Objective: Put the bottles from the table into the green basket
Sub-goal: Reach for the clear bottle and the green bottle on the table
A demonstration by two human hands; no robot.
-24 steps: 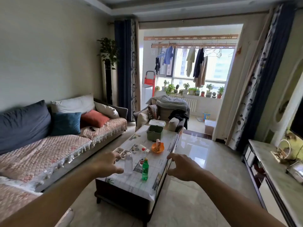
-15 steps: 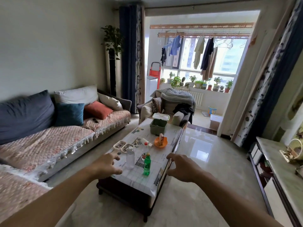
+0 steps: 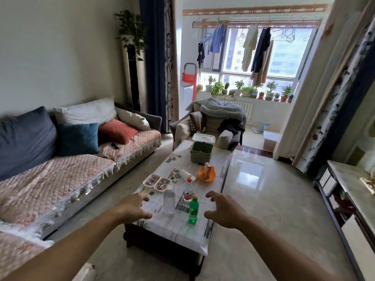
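Nothing is in the green basket (image 3: 200, 152) yet, as far as I can see; its inside looks dark and I cannot see the bottom. It sits on the table (image 3: 178, 226) a little above the middle of the frame, at the far end. A white box (image 3: 203, 138) sits just behind it.

Three bottles stand up near the low middle of the frame. The clear bottle (image 3: 169, 200) is on the left. The bottle with the red cap (image 3: 188, 189) is behind, a bit higher in the frame. The green bottle (image 3: 193, 209) is on the right, closest to the near table edge. All three stand close together, so all three are left to move.

The left hand (image 3: 133, 206) is in the lower middle, left of the clear bottle. Its fingers are spread and hold nothing. The right hand (image 3: 225, 211) is right of the green bottle. Its fingers are curled open and hold nothing too. Neither hand touches a bottle.

I think the next job is to grab a bottle. The green bottle is near the front edge and the right side edge of the table, so a bump could knock it off. Between the bottles and the basket are an orange bowl (image 3: 206, 174) and two small trays (image 3: 157, 181). The path up the middle looks a bit tight, so lifting high over them seems safer. The floor (image 3: 263, 199) on the right is wide open
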